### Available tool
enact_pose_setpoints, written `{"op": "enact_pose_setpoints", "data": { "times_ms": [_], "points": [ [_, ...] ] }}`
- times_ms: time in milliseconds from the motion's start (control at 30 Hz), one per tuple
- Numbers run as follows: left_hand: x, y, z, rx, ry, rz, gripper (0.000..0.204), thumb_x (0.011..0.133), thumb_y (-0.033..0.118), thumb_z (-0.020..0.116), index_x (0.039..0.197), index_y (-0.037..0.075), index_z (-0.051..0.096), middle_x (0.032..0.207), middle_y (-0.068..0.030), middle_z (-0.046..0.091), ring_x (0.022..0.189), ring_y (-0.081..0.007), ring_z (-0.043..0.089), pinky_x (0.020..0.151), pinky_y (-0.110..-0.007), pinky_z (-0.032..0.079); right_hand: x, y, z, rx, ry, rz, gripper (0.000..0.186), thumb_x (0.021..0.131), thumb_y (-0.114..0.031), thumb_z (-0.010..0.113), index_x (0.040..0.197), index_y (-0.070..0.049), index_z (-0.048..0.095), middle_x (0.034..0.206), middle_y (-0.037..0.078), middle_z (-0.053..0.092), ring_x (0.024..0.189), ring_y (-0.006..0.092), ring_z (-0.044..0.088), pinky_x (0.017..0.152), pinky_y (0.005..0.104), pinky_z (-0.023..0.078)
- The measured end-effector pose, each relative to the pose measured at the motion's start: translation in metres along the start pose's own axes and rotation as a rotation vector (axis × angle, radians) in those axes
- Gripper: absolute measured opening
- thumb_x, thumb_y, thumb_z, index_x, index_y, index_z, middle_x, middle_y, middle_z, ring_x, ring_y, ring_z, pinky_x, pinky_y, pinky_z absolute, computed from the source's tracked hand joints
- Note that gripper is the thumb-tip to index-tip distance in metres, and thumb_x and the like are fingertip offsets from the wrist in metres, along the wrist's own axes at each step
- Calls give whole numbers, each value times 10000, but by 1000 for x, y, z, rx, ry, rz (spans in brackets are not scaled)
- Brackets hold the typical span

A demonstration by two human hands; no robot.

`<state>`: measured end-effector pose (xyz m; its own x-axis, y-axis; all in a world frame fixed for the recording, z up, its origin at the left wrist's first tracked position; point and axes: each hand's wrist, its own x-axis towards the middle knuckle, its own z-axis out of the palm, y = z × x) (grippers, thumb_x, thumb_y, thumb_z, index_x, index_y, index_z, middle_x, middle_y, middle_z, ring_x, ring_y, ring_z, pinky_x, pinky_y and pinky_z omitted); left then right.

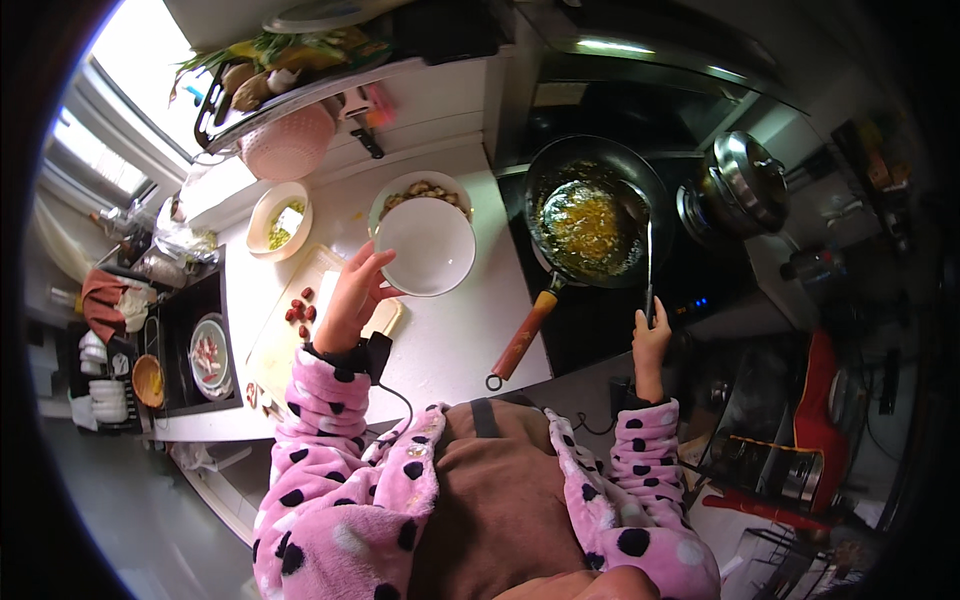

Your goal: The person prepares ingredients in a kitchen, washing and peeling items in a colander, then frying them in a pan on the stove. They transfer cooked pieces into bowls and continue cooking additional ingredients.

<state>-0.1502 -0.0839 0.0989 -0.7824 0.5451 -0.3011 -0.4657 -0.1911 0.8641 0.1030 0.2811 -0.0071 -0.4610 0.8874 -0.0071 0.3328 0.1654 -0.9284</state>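
My left hand [352, 292] grips the rim of a white bowl [432, 252], which looks bare inside and is tilted over the worktop. Behind it, partly covered by it, stands a white dish [378, 208] of brown chopped food [425, 190]. At the stove, my right hand [651, 350] is closed round the dark handle of a long, thin cooking utensil [650, 262]. Its far end reaches into a black wok [655, 185], where its head is hard to make out. Bubbling oil with yellowish bits [592, 222] covers the wok's bottom. The wok's wooden handle [526, 338] points toward me.
Red dates [302, 305] lie on a cutting board [270, 345]. Beyond it sits a cream bowl [302, 228] with green pieces. A lidded pot [745, 185] stands right of the wok. The sink [185, 390] at left holds a bowl of pale meat [208, 358].
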Motion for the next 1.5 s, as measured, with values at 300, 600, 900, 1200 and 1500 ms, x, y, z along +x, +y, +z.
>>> {"op": "enact_pose_setpoints", "data": {
  "times_ms": [300,600,900,1200,1500],
  "points": [
    [-25,-61,-62,476,208,-151,403,784,167,633,1123,4,488,943,-110,620,826,-177,612,645,-311,523,-20,-7,14,-48,-262,15,452,849,-94,579,1265,28,453,1050,110,606,834,135,555,764,255,446],
    [-53,-102,-114,76,390,-55,290,818,164,589,1055,23,498,897,-65,587,753,-150,611,606,-275,548,-53,-69,-59,-428,-321,-282,456,793,-33,594,1235,5,490,1099,245,574,988,342,589,799,346,472],
    [-20,-78,-188,-319,593,91,353,799,152,575,1056,-63,465,996,-218,587,904,-332,613,816,-429,531,-82,-113,-108,-560,-270,-167,451,790,-25,599,1229,3,498,1127,217,578,1020,302,588,823,325,471],
    [43,-75,-229,-129,401,211,276,792,91,583,1013,-30,470,1003,-165,517,938,-304,574,830,-418,522,-55,-73,-40,-541,-119,-292,428,811,-60,585,1225,3,499,1102,240,577,992,360,576,827,363,464],
    [104,-90,-255,323,484,364,188,777,97,570,888,-52,539,727,-150,559,648,-246,585,589,-389,554,-35,-30,-20,-119,30,-57,406,833,-60,588,1229,-13,514,831,59,588,644,109,506,571,244,403]
  ]
}}
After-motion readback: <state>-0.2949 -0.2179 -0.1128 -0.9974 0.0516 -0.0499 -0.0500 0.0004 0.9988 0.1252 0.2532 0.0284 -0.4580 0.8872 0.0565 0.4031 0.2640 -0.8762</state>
